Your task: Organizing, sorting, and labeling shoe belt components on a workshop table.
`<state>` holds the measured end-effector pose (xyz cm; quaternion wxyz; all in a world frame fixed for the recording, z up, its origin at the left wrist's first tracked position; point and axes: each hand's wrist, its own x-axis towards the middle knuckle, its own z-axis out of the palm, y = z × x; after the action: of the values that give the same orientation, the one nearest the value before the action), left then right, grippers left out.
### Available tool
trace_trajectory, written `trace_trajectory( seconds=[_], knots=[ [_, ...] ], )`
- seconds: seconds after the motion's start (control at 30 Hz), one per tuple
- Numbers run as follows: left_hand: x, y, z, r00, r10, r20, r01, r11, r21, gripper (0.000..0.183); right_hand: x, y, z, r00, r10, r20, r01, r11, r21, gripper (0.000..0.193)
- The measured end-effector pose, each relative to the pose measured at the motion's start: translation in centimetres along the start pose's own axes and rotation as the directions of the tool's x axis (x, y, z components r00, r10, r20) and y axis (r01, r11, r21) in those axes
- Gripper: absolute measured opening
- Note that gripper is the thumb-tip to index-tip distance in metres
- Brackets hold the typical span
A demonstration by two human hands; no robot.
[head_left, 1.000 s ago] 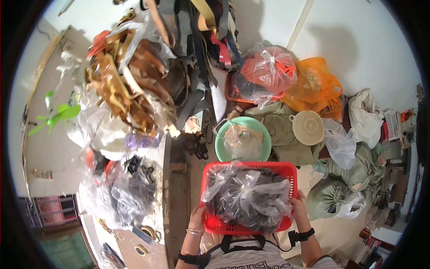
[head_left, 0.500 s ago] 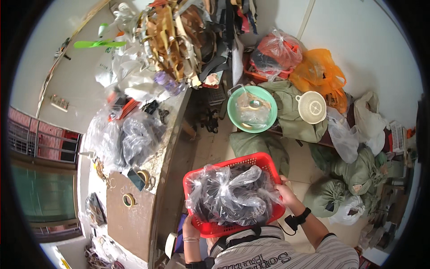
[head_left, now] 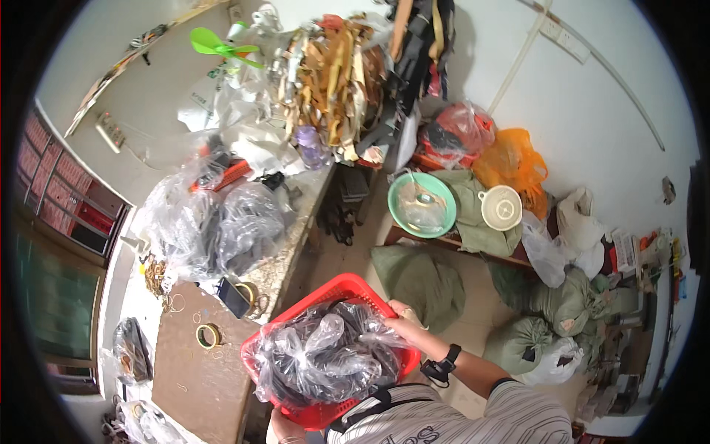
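A red plastic basket (head_left: 318, 416) with perforated walls is held in front of my body, tilted in the view. Inside it lies a knotted clear plastic bag (head_left: 325, 355) of dark things whose kind I cannot make out. My right hand (head_left: 407, 323) grips the basket's right rim, with a black band on that wrist. At the near left corner, my left hand (head_left: 287, 425) is closed on the basket's edge, partly cut off by the frame's lower border. The basket's left side is close to the worktable's edge.
On the worktable's brown board (head_left: 200, 385) are a tape roll (head_left: 208, 337) and a phone (head_left: 234, 298). Clear bags (head_left: 251, 226) lie farther back. A green basin (head_left: 392, 209) and a cream strainer (head_left: 501, 208) stand beyond the basket. Green sacks (head_left: 421, 288) rest on the floor.
The basket, still in both hands, has moved left and slightly lower in the view, nearer the worktable. The view has shifted too.
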<state>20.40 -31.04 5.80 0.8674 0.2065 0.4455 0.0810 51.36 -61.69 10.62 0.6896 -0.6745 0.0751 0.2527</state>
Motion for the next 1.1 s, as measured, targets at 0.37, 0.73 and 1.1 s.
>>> trace_trajectory(
  seconds=[0.37, 0.73, 1.1],
  knots=[
    [-4.4, 4.9, -7.9, 0.987, 0.142, -0.077, -0.15, 0.984, -0.1, 0.03, 0.7, -1.5, 8.3, 0.974, -0.04, 0.222, 0.152, 0.842, -0.518, 0.035],
    [-10.9, -2.9, -12.2, 0.92, 0.105, -0.377, -0.224, 0.931, -0.288, 0.03, 1.2, 2.9, 20.6, 0.732, 0.054, 0.68, 0.454, 0.704, -0.546, 0.028],
    [-9.9, 1.7, -15.8, 0.844, 0.171, -0.508, -0.434, 0.775, -0.46, 0.033, 0.0, -1.2, 25.0, 0.764, 0.023, 0.645, 0.538, 0.528, -0.657, 0.029]
  ],
)
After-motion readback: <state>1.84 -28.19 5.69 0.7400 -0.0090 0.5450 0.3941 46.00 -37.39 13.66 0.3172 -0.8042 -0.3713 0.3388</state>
